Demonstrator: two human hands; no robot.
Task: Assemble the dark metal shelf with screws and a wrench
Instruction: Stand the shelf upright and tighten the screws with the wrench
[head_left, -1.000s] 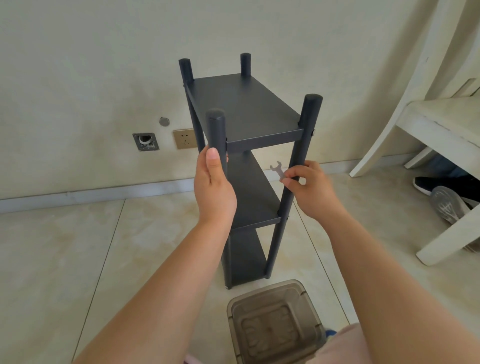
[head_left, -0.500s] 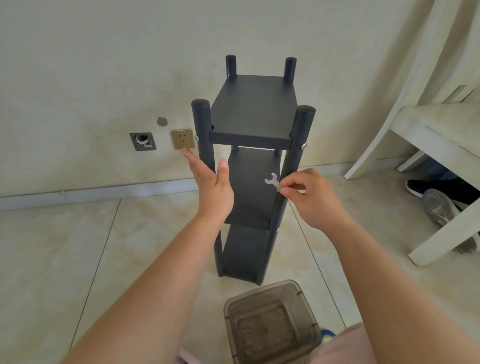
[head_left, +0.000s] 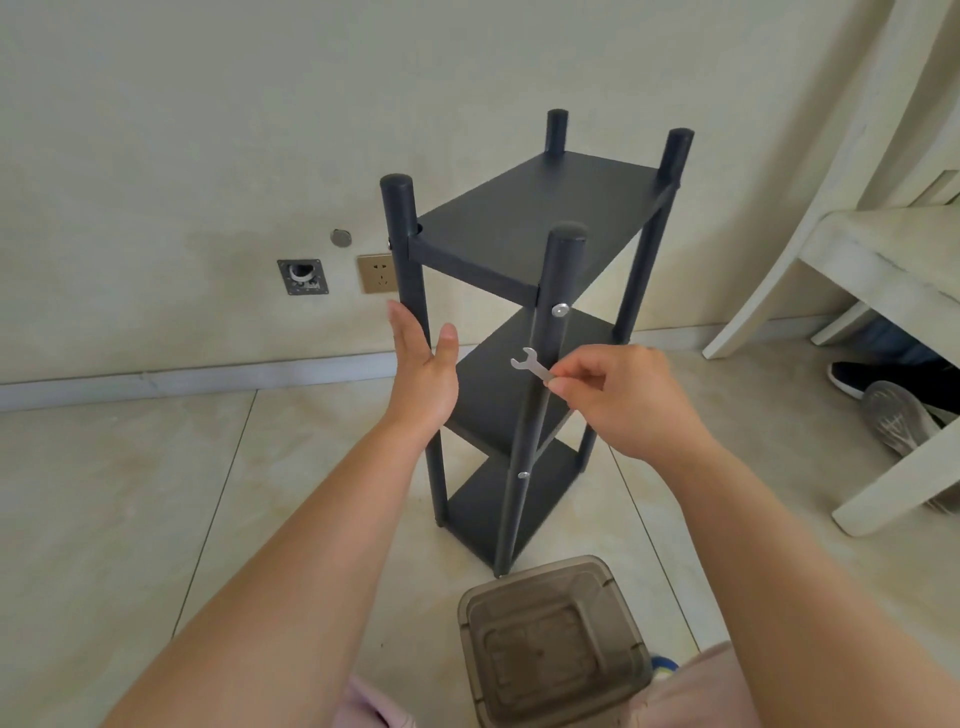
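Note:
The dark metal shelf (head_left: 524, 223) stands upright on the tiled floor, three tiers on four round posts, turned corner-on to me. A silver screw (head_left: 559, 309) shows on the nearest post under the top tier, and a second silver screw (head_left: 523, 474) sits lower on that post. My left hand (head_left: 423, 371) is flat with straight fingers against the left front post. My right hand (head_left: 621, 395) pinches a small flat silver wrench (head_left: 530, 365), its open jaw pointing up-left beside the nearest post.
A translucent brown plastic box (head_left: 556, 644) sits on the floor just in front of the shelf. A white wooden chair (head_left: 852, 270) stands at the right with dark shoes (head_left: 898, 400) under it. A wall socket (head_left: 375, 273) and an open wall box (head_left: 303, 277) are behind.
The shelf has turned about its upright axis so a corner post with screws faces me. My left hand let go of the post and flattened against it. My right hand kept the wrench.

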